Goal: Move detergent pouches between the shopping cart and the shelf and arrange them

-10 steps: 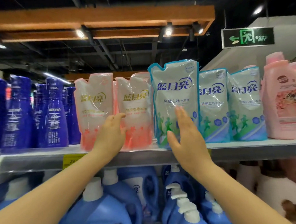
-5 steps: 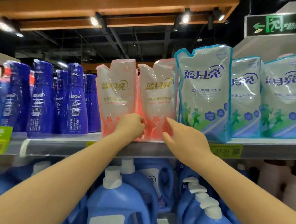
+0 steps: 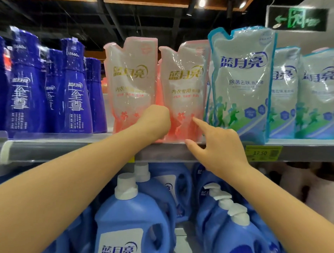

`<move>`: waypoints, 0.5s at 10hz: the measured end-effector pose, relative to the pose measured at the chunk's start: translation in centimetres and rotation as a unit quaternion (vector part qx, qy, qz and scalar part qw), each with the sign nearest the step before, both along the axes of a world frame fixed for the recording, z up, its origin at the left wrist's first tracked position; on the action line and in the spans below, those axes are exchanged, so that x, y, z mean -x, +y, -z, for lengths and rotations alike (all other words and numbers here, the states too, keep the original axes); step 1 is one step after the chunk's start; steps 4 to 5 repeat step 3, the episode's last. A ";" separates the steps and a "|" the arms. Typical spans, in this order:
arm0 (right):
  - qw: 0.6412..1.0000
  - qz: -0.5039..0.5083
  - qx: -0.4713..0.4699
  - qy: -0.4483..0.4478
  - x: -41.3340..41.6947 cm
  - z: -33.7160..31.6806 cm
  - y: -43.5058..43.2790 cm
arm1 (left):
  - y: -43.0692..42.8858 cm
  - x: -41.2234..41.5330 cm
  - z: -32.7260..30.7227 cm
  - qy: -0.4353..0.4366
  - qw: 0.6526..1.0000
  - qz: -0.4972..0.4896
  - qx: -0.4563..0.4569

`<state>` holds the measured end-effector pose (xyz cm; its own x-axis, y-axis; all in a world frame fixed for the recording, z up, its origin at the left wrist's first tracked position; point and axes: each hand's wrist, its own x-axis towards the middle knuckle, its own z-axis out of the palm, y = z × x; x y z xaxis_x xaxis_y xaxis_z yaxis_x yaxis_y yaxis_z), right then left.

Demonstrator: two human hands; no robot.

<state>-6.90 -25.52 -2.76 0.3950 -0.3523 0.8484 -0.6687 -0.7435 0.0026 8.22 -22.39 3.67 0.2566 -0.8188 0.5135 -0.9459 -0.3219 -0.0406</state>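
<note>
Two pink detergent pouches stand upright side by side on the grey shelf (image 3: 68, 148). My left hand (image 3: 154, 121) is curled into the gap between the left pink pouch (image 3: 130, 84) and the right pink pouch (image 3: 183, 84). It seems to grip the right pouch's left edge, but its fingers are hidden. My right hand (image 3: 218, 143) is spread open, and its forefinger touches that pouch's lower right corner. A taller blue-green pouch (image 3: 242, 82) stands just right of it. The shopping cart is out of sight.
Two more blue-green pouches (image 3: 320, 94) continue to the right. Dark blue bottles (image 3: 74, 88) fill the shelf on the left. Large light-blue jugs (image 3: 128, 222) crowd the shelf below my arms. A yellow price tag (image 3: 263, 153) sits on the shelf edge.
My right hand has left the blue-green pouch and moved left to the right pink pouch. My left hand has curled into the gap between the pink pouches. The view has shifted closer and leftward.
</note>
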 end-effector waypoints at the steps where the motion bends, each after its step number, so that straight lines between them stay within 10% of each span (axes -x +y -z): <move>1: 1.000 0.000 -0.008 -0.003 0.1 0.1 0.1 | 0.5 -0.5 0.1 0.012 0.999 0.023 0.023; 3: 0.964 -0.149 -0.103 -0.196 2.0 0.6 0.6 | 3.2 -2.1 0.6 0.076 0.975 0.120 0.170; 5: 0.964 -0.149 -0.103 -0.196 2.0 0.6 0.6 | 3.2 -2.1 0.6 0.076 0.975 0.120 0.170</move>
